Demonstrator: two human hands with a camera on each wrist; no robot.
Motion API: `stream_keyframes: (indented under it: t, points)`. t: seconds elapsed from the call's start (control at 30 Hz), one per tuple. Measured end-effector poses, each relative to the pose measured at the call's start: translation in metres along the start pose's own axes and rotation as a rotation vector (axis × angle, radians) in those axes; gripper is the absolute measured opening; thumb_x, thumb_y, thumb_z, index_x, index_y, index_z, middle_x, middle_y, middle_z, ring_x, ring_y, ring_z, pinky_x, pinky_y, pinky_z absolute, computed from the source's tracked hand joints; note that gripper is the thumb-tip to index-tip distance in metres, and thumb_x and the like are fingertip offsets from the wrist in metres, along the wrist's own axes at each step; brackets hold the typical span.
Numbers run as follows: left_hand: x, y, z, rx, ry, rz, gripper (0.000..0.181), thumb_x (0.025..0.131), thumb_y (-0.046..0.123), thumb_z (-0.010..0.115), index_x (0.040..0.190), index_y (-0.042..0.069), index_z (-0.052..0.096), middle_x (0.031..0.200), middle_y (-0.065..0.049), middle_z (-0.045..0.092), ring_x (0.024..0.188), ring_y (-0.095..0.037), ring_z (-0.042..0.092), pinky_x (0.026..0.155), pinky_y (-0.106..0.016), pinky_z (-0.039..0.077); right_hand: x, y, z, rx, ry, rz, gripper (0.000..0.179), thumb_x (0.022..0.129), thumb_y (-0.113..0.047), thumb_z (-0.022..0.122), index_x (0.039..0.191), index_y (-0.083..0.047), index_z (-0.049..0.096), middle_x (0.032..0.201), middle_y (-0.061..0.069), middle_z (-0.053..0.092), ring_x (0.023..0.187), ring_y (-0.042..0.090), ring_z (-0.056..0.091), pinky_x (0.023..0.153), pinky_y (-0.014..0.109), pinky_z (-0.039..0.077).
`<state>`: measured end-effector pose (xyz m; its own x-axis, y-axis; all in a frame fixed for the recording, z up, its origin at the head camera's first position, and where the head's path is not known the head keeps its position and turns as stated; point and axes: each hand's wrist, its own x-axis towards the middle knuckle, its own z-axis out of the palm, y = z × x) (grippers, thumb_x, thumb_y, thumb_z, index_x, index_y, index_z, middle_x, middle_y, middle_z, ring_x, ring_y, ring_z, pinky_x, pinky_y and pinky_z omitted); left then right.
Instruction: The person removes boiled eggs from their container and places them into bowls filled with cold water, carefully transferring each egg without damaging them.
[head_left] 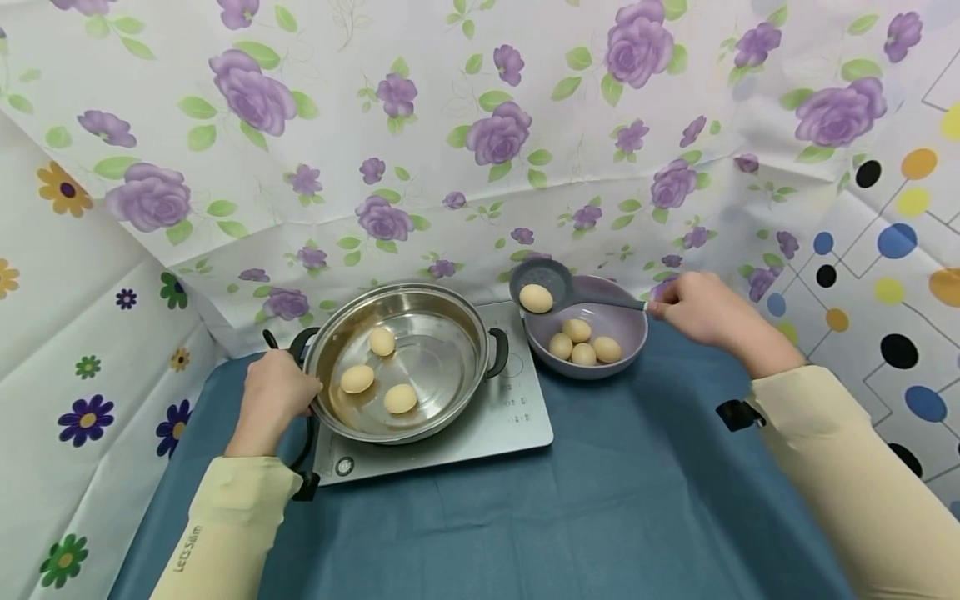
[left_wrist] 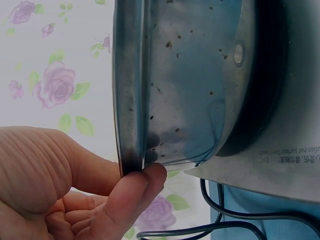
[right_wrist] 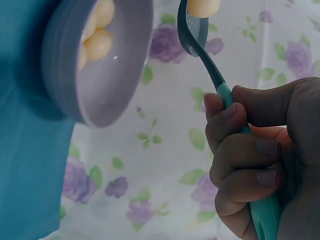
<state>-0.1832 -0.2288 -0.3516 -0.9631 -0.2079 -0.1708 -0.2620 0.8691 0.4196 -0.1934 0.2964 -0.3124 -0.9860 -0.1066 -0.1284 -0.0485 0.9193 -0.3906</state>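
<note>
My right hand grips the green handle of a grey skimmer with holes in its head. One egg lies on that head, held above the left side of a purple bowl. Several eggs sit inside the bowl. At the left, my left hand pinches the rim of a steel pan between thumb and fingers, as the left wrist view shows close up. Three eggs are spread over the left half of the pan's bottom.
The pan stands on a flat silver induction cooker, with the bowl to its right. Black handles stick out from the pan's sides. A black cable runs by the cooker. Blue cloth covers the table; flowered sheeting hangs behind.
</note>
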Motion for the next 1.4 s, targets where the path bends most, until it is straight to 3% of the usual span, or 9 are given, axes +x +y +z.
stream_keyframes:
  t: [0.23,0.63,0.93,1.23,1.4]
  points:
    - [0.001,0.0,0.0,-0.001,-0.004,-0.006,0.021,0.079,0.01,0.055,0.074,-0.006,0.067,0.049,-0.008,0.062,0.043,-0.018,0.06,0.042,-0.033,0.045,-0.001,0.016,0.003,-0.033,-0.028,0.039,0.041,0.094,-0.035,0.048,0.059,-0.015,0.053,0.053,0.0,0.036,0.044,0.015,0.033,0.045,0.03,0.03]
    - [0.001,0.001,-0.001,-0.003,0.005,-0.004,0.021,0.079,0.01,0.055,0.075,-0.007,0.067,0.052,-0.011,0.064,0.042,-0.017,0.06,0.042,-0.033,0.046,-0.002,0.029,0.01,-0.062,-0.082,0.087,0.044,0.095,-0.039,0.046,0.059,-0.015,0.057,0.048,-0.004,0.03,0.042,0.013,0.032,0.042,0.028,0.028]
    - [0.001,0.0,0.0,-0.005,0.004,-0.005,0.022,0.079,0.01,0.055,0.076,-0.008,0.067,0.052,-0.011,0.064,0.042,-0.017,0.06,0.042,-0.033,0.046,0.001,0.032,0.016,-0.125,-0.055,0.099,0.039,0.094,-0.043,0.046,0.077,-0.015,0.068,0.06,0.004,0.049,0.054,0.021,0.049,0.047,0.033,0.034]
    - [0.002,0.0,-0.001,-0.003,-0.012,-0.007,0.022,0.08,0.01,0.055,0.077,-0.007,0.067,0.053,-0.01,0.064,0.043,-0.017,0.06,0.043,-0.033,0.046,0.0,0.026,0.024,-0.193,-0.034,0.104,0.044,0.096,-0.037,0.044,0.058,-0.016,0.05,0.052,0.001,0.039,0.045,0.018,0.041,0.041,0.03,0.031]
    - [0.002,-0.001,0.0,0.002,-0.009,-0.006,0.022,0.08,0.011,0.054,0.074,-0.006,0.068,0.051,-0.009,0.063,0.043,-0.018,0.06,0.042,-0.033,0.045,0.001,0.023,0.028,-0.25,0.009,0.094,0.041,0.095,-0.034,0.045,0.06,-0.013,0.052,0.056,0.006,0.045,0.046,0.021,0.045,0.04,0.031,0.032]
